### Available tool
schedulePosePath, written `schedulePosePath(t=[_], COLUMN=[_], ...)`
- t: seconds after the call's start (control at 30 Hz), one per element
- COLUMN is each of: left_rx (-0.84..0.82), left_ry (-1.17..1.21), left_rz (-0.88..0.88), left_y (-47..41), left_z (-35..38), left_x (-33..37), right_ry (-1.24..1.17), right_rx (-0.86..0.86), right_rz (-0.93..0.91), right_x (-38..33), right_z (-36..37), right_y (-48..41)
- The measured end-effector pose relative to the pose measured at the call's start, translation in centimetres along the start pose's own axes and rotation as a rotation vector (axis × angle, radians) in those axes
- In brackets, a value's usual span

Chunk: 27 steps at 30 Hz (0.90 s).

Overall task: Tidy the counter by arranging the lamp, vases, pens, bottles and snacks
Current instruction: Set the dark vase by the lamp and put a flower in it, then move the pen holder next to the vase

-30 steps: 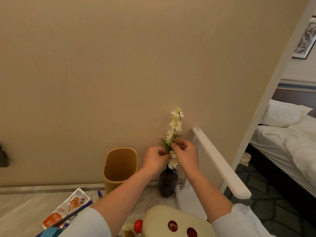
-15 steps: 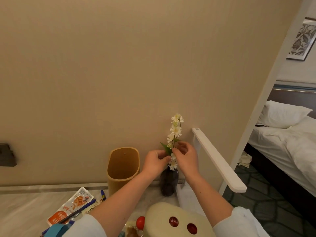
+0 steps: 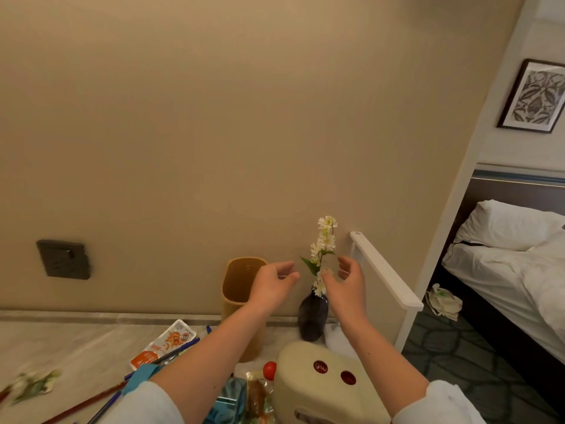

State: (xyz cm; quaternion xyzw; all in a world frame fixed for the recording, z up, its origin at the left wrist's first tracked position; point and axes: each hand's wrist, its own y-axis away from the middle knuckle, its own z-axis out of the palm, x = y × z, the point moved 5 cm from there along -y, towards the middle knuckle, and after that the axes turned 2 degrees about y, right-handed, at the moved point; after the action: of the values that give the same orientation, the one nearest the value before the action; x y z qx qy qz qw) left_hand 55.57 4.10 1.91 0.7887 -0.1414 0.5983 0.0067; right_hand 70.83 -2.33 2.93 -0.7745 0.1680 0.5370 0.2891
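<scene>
Fingers (image 3: 287, 266) of left hand (image 3: 270, 286) loosely spread, gripping nothing. Right hand (image 3: 348, 283) likewise relaxed, empty. Both flank flower sprig (image 3: 326, 240), just beside stem. Sprig upright in dark vase (image 3: 313, 316) against wall, between wooden holder (image 3: 238, 289) and white lamp (image 3: 383, 270). Snack packet (image 3: 165, 344), pens (image 3: 183, 350) on counter (image 3: 61, 341), further left.
</scene>
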Motion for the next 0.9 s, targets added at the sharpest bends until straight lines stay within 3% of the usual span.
schedulePosePath(t=[0.3, 0.63, 0.77, 0.9], left_rx=[0.086, 0.153, 0.154, 0.052], left_ry=[0.013, -0.072, -0.149, -0.254], left_rz=[0.016, -0.002, -0.098, -0.271], left_y=[2.9, 2.8, 1.9, 0.7], left_z=[-5.6, -9.9, -11.0, -10.6], left_x=[-0.2, -3.0, -4.4, -6.6], right_ry=[-0.027, 0.117, 0.158, 0.208], right_rx=[-0.063, -0.297, -0.357, -0.348], right_rz=[0.039, 0.195, 0.232, 0.25], right_x=[-1.9, -1.4, -1.2, -0.8], right_z=[2.2, 7.7, 9.7, 10.9], right_y=[3.8, 6.4, 6.7, 6.3])
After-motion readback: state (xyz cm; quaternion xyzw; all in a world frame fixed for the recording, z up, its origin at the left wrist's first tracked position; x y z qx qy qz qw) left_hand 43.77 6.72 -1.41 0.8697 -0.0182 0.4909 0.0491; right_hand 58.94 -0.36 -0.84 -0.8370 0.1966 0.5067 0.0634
